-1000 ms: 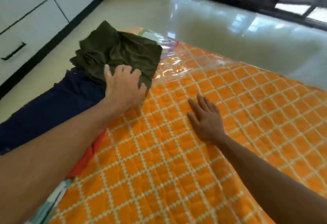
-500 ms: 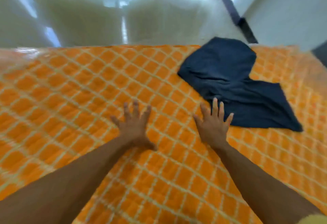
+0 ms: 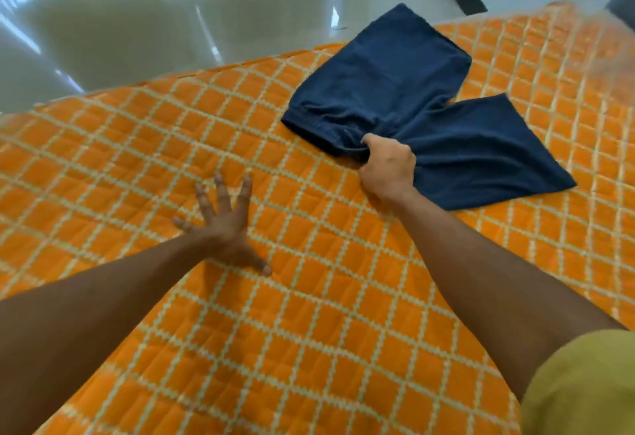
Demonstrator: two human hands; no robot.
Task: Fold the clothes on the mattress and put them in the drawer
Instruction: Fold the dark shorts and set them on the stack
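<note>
I see a big orange mattress [image 3: 343, 331] with a criss-cross pattern of pale lines on it. A pair of dark blue shorts [image 3: 395, 91] lies on the far right part of the mattress. The shorts are spread out flat, not folded. The stretchy waist end points to the left, and one leg reaches off the far edge of the mattress, over the floor. The other leg lies toward the right, flat on the mattress.

My right hand [image 3: 388, 166] is closed in a fist. Its grip is tight on the waist end of the shorts, at the near corner, and the cloth is bunched up inside the fingers. The wrist rests low, close to the mattress.

My left hand [image 3: 223, 228] is wide open with the fingers spread apart. Its grip has nothing in it. The palm faces down, on or just over the mattress; I cannot tell if it is pressing. It is to the left of the shorts and apart from them.

A bit of yellow sleeve [image 3: 580, 386] shows at the bottom right corner. Past the mattress is a shiny white floor [image 3: 154, 22] with bright light spots on it. I cannot see the drawer.
</note>
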